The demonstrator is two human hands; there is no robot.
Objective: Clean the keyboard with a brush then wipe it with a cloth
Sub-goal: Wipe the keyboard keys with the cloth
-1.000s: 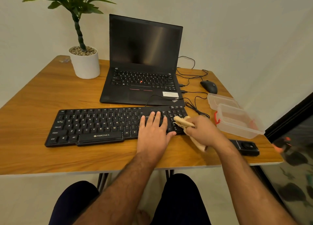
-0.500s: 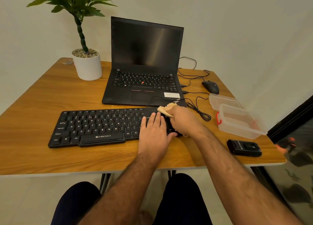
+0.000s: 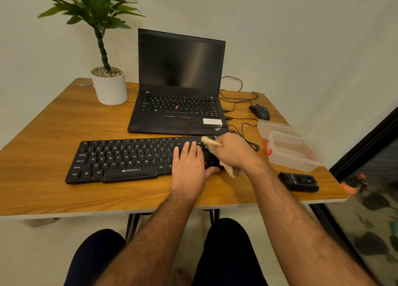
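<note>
Keyboard [image 3: 129,158] lies on the table [image 3: 53,124], in front of the laptop [image 3: 178,91]. Left hand [image 3: 189,167] rests flat on its right-hand keys, fingers straight. Right hand [image 3: 234,152] grips a tan cloth [image 3: 210,142] against the keyboard's right end.

views: one, head-worn, wide-angle | faces: forward and down over rectangular wooden table [image 3: 43,134] | range: close, forearms enter from bottom of frame, knees at bottom edge | upper frame: pale wall | right edge: dark glass panel [image 3: 370,199]
</note>
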